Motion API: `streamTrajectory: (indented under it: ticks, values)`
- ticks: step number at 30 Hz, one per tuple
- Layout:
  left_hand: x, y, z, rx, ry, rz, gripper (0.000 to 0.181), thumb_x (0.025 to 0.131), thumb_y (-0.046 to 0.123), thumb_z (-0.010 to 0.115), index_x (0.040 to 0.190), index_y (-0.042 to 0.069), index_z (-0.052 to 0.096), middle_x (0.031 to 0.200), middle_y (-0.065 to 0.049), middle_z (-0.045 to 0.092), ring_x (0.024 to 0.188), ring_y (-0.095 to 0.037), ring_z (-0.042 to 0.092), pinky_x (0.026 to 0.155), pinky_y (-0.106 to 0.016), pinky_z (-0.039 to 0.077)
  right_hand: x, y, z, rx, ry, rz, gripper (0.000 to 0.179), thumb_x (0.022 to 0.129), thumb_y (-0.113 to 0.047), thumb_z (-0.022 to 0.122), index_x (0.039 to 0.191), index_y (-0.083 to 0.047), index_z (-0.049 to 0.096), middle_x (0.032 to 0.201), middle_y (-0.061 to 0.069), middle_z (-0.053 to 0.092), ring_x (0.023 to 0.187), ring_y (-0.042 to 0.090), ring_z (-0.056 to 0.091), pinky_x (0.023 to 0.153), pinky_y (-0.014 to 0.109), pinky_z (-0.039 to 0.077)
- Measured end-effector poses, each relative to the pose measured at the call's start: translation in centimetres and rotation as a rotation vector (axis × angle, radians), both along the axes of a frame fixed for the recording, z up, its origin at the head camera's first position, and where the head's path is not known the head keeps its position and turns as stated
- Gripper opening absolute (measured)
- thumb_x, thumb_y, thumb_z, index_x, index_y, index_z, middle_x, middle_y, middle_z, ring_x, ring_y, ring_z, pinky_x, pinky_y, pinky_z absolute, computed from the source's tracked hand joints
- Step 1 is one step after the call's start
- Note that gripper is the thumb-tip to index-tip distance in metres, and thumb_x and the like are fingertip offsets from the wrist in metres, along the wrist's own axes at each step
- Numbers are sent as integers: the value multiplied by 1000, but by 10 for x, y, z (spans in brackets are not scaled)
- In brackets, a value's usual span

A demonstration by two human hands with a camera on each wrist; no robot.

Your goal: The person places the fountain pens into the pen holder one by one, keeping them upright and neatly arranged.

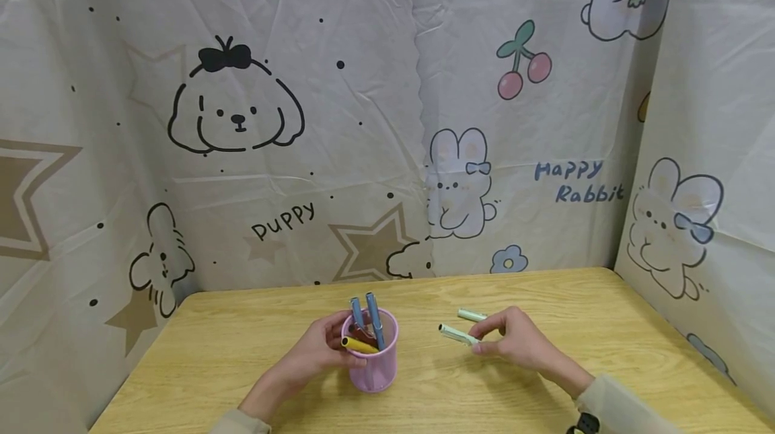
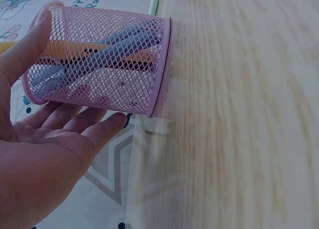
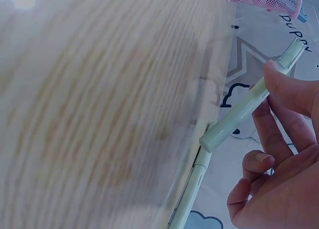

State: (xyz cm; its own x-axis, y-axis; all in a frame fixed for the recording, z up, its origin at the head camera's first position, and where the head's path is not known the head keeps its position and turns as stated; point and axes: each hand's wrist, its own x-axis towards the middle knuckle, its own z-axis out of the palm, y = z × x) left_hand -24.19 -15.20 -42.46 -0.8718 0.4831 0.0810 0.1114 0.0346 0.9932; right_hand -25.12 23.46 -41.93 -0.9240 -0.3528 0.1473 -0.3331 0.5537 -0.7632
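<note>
My left hand [image 1: 315, 348] holds a pink mesh pen cup [image 1: 373, 375], thumb on the near side and fingers around the far side. Two blue pens [image 1: 375, 321] and a yellow pen [image 1: 358, 345] lean inside the cup, with something dark reddish among them. To the right, my right hand [image 1: 517, 343] pinches a light green pen [image 3: 237, 116] between thumb and fingers, tilted above the wood. A second light green pen [image 1: 471, 314] lies on the table just behind it, and the right wrist view shows it below the held one.
The light wood table [image 1: 254, 326] ends at a printed curtain [image 1: 363, 171] at the back, with more cloth on both sides. A dark watch [image 1: 586, 422] is on the right wrist, by a pale sleeve [image 1: 617, 407].
</note>
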Motion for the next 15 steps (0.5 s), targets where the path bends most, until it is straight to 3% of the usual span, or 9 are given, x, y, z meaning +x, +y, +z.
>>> streamTrajectory:
  ticks: [11,15]
  values:
    - [0,0,-1,-6,-1,8,83,86,2,87,156,-6,42,142,-21,62,123,-32,65,104,-37,53,0,-5,-1,-19,-15,16,16,84,-13,89,99,-10,84,94,-2,79,97,21,67,87,40,51]
    - [0,0,0,-5,-2,6,84,85,2,87,156,-6,42,142,-22,62,123,-33,65,104,-37,53,1,-7,0,-12,-5,29,13,87,-12,87,99,-10,83,94,-2,78,95,18,67,82,35,51]
